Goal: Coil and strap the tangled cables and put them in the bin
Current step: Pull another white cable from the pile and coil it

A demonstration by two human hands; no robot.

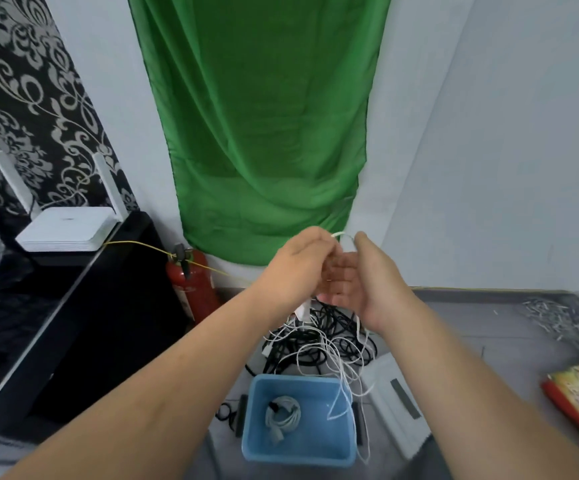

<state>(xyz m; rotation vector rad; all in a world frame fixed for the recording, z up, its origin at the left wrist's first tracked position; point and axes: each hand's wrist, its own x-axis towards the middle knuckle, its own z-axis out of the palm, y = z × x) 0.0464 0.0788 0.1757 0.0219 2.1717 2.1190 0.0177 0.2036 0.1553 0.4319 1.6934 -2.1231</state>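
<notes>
Above the blue bin (259, 445), the left hand (298, 268) pinched the thin white cable (340, 234). The right hand (367, 285), fingers extended, carried its loop. Coiling appeared under way. A coiled grey cable (282, 415) lay inside the bin, and the cable tangle (315, 337) lay just behind it. The next move probably calls for winding in the trailing slack.

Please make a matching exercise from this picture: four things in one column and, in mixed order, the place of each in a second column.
Things:
1. coiled grey cable
2. white router
3. fire extinguisher
4. thin white cable

Places:
A. on the black cabinet
B. stretched from left hand to right hand
C. inside the blue bin
D. on the floor beside the black cabinet

Pairs: 1-C, 2-A, 3-D, 4-B
</notes>
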